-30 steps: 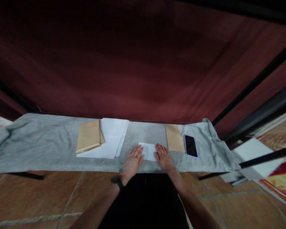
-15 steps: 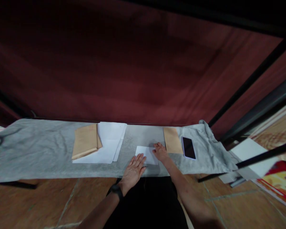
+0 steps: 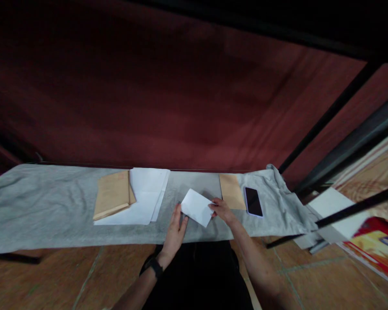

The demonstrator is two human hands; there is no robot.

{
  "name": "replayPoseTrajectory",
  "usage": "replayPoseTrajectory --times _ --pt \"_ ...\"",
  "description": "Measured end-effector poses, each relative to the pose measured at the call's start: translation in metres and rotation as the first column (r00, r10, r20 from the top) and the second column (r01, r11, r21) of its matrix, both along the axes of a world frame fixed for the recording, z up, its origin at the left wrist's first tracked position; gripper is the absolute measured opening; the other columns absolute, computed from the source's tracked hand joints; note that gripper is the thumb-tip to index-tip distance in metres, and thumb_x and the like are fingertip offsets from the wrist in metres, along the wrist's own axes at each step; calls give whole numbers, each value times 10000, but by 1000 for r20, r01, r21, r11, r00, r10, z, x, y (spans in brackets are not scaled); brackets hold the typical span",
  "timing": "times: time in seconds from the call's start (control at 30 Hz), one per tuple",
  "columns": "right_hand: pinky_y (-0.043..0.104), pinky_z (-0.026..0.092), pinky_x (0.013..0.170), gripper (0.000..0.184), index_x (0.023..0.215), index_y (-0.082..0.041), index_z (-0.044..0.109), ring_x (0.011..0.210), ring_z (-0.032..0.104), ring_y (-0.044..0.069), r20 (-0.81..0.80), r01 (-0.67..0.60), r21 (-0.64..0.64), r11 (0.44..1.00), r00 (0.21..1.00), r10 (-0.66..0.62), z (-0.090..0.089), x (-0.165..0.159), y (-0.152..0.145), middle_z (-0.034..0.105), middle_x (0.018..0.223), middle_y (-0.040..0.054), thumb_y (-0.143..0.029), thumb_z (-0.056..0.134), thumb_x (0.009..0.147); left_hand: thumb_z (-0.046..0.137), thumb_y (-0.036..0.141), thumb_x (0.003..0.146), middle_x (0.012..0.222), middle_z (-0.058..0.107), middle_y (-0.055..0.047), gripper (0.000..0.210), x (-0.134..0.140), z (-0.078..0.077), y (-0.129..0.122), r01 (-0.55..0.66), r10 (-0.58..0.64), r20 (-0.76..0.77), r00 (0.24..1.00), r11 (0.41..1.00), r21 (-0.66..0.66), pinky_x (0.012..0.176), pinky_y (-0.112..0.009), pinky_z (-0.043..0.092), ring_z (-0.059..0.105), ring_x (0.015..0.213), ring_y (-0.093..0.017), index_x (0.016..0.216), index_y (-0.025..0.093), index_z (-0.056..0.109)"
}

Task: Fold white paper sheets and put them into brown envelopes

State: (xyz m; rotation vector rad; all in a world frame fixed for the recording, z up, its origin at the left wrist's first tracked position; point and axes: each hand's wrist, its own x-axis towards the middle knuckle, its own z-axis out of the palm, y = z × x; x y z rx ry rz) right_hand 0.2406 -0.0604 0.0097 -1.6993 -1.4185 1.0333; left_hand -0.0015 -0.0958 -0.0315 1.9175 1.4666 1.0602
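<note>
A folded white sheet of paper [image 3: 196, 206] is tilted and seems slightly raised above the grey cloth [image 3: 67, 232]. My right hand [image 3: 221, 210] pinches its right edge between thumb and fingers. On the other side, my left hand [image 3: 175, 232] has its fingers stretched out, with the fingertips at the paper's left corner; whether they bear any of its weight I cannot tell. Just right of my right hand lies a flat brown envelope [image 3: 233, 193].
Left on the cloth, several brown envelopes [image 3: 112, 193] overlap white sheets [image 3: 148, 193]. A dark-screened phone [image 3: 254, 201] lies right of the single envelope. Behind the narrow table stands a dark red panel [image 3: 181, 107]. A black metal bar [image 3: 358, 206] crosses at the right.
The white paper has gone from lying flat under my hands to being turned at an angle. My right hand has closed on its edge, while the left has slid off its surface to the corner.
</note>
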Motion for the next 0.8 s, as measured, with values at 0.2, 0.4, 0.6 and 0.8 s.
replayPoseTrajectory --times 0.2,0.4,0.6,0.8 --pt "374 629 685 480 857 -212 596 740 704 209 -395 117 -22 993 911 -116 -8 -14 -41 711 854 49 -663 658 705 391 444 1031 1285 680 -180 478 13 15 1 202 177 638 749 857 -474 979 -471 566 688 1140 -268 1420 174 458" --pt "392 630 682 435 795 -247 615 741 708 230 -529 131 -77 988 835 -152 -15 -37 -54 709 793 19 -624 753 627 675 347 831 1308 674 -161 497 27 25 -17 365 186 734 653 773 -520 902 -436 600 700 1103 -295 1281 161 577" --pt "361 606 609 289 775 -275 659 701 701 228 -513 135 -106 985 841 -170 -17 -38 -52 722 751 0 -531 747 673 627 367 842 1072 767 -103 396 19 30 -7 268 82 551 830 808 -524 656 -343 614 745 814 -226 1194 186 627" --pt "383 616 649 322 777 -274 640 753 710 243 -495 152 -84 985 852 -173 -21 -37 -50 726 802 12 -566 715 664 600 412 865 848 765 -61 313 17 36 3 206 24 439 898 859 -469 490 -244 510 693 588 -165 1040 163 673"
